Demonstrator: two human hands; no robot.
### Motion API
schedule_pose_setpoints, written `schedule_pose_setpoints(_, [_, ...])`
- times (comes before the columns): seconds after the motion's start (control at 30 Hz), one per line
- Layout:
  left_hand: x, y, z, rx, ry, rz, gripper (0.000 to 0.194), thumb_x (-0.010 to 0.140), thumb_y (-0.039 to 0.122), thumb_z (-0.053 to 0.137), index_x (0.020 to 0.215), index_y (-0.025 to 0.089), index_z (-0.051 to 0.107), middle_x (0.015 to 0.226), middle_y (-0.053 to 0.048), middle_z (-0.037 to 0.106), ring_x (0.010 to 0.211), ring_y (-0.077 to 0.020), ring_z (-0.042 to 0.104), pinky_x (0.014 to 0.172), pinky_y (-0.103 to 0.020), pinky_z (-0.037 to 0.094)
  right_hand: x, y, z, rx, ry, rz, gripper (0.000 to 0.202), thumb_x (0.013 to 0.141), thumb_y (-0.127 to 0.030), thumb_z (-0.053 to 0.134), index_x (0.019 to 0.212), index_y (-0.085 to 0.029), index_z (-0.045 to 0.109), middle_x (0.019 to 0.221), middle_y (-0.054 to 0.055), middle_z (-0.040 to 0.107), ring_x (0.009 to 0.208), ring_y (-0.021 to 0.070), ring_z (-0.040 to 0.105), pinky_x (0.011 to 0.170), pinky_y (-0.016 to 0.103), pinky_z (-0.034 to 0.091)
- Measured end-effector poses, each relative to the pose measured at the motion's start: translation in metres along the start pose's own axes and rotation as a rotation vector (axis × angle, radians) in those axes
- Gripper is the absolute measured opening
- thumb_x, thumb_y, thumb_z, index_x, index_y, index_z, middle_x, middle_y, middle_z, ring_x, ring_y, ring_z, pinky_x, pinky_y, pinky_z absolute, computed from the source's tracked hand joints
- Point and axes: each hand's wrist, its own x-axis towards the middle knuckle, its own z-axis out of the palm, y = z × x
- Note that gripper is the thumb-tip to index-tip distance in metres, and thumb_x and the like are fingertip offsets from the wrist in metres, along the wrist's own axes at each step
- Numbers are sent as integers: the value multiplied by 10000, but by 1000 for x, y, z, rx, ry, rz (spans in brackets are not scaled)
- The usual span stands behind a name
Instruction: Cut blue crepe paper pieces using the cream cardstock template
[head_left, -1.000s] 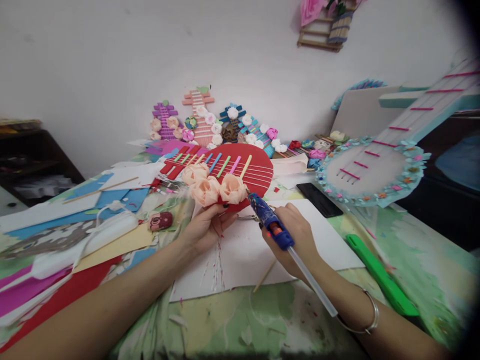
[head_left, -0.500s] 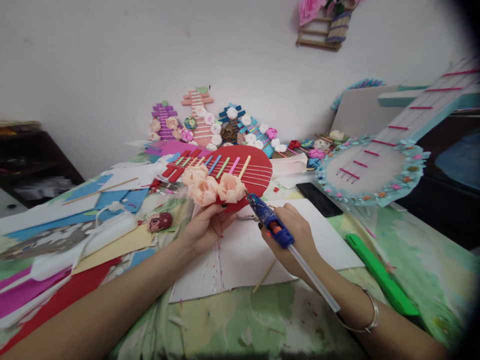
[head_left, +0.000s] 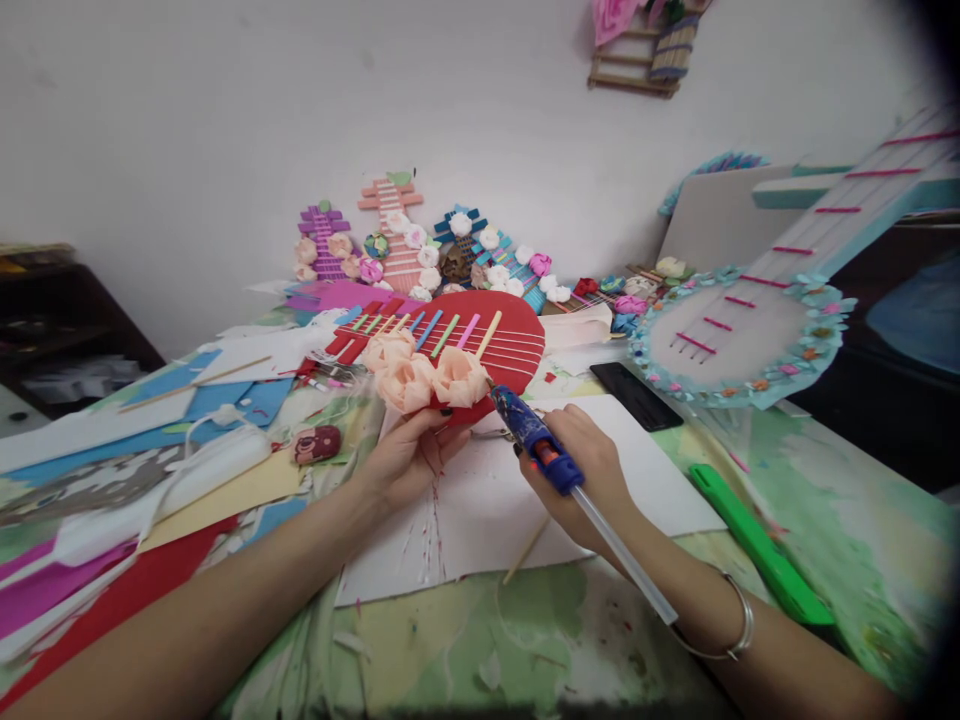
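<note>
My left hand (head_left: 409, 455) is closed on the lower edge of a red paper instrument (head_left: 514, 335), which has white strings and coloured strips across it. Peach paper flowers (head_left: 405, 382) sit along its near side, just above my fingers. My right hand (head_left: 581, 465) grips a blue glue gun (head_left: 531, 430), with a clear glue stick (head_left: 626, 560) out of its back end. The gun's nozzle is beside the rightmost peach flower, near the red surface; whether it touches is hard to tell.
Under my hands lies a white sheet (head_left: 495, 520). To the right are a black phone (head_left: 637, 396), a green tool (head_left: 757, 545) and a light blue flowered instrument (head_left: 735, 340). Coloured papers (head_left: 172, 575) and a white glue gun (head_left: 225, 450) lie left; small decorated instruments (head_left: 397, 235) line the wall.
The whole view has shifted very slightly. Both hands keep their holds, and the nozzle stays beside the rightmost flower.
</note>
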Motion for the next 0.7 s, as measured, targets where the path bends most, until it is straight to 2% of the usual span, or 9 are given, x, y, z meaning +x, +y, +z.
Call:
schedule_pose_setpoints(0.23, [1, -3, 0, 16, -8, 2, 279, 817, -47, 484, 963, 144, 626, 841, -67, 759, 741, -174, 748, 619, -194, 608, 0, -2, 1, -27, 49, -14, 143, 757, -178, 513, 702, -231, 392, 654, 27, 511, 645, 195, 464, 567, 309, 362])
schedule_pose_setpoints(0.7, [-1, -5, 1, 6, -6, 2, 262, 821, -54, 483, 922, 134, 633, 814, -76, 763, 727, -177, 749, 636, -193, 605, 1, -5, 1, 19, 28, 7, 111, 758, -184, 525, 726, -223, 426, 676, 32, 538, 665, 195, 499, 593, 303, 396])
